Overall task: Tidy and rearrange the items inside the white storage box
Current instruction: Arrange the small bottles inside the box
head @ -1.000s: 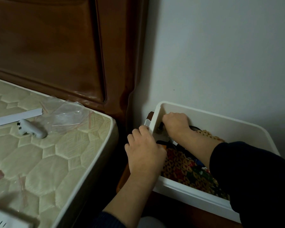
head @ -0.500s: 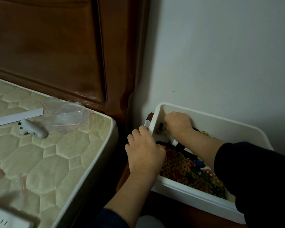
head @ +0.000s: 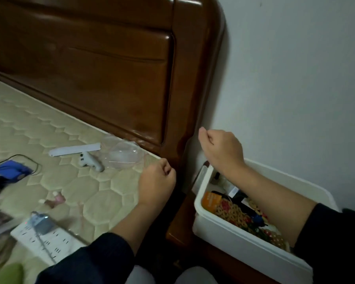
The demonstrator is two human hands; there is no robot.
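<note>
Beside the bed, on the wooden nightstand against the wall, sat the white storage box [head: 242,240], and both hands had just come up out of it! A moment earlier the right hand was down in the far corner and the left hand was braced on the near rim; now the left hand [head: 156,184] hung over the mattress edge [head: 94,187], fingers curled into a loose fist on nothing visible, and the right hand [head: 220,149] was raised above the box's far corner, curled too, with nothing showing in it. That looked like a break between moves, maybe a turn toward the bed, with the sorting not finished. Count it up: two hands, one box, and inside one patterned woven cloth [head: 236,215], one orange packet [head: 210,201] and some dark small items too jumbled to number. On the mattress: one white controller [head: 90,161], one power strip [head: 43,238], one clear plastic bag [head: 124,155].
</note>
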